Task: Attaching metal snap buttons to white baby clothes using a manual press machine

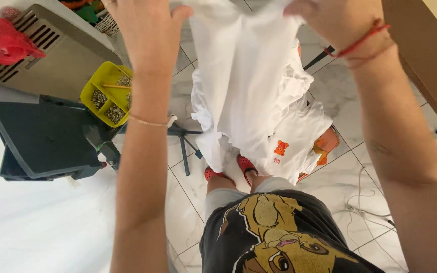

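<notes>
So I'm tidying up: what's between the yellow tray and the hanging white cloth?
In the head view, the left forearm crosses between the yellow tray and white cloth.

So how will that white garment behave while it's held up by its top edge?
The white garment probably stays floppy: it hangs in loose folds below the left hand and right hand. It seems light, since pinches at the top carry it. Its lower end bunches, so it may drag or snag.
</notes>
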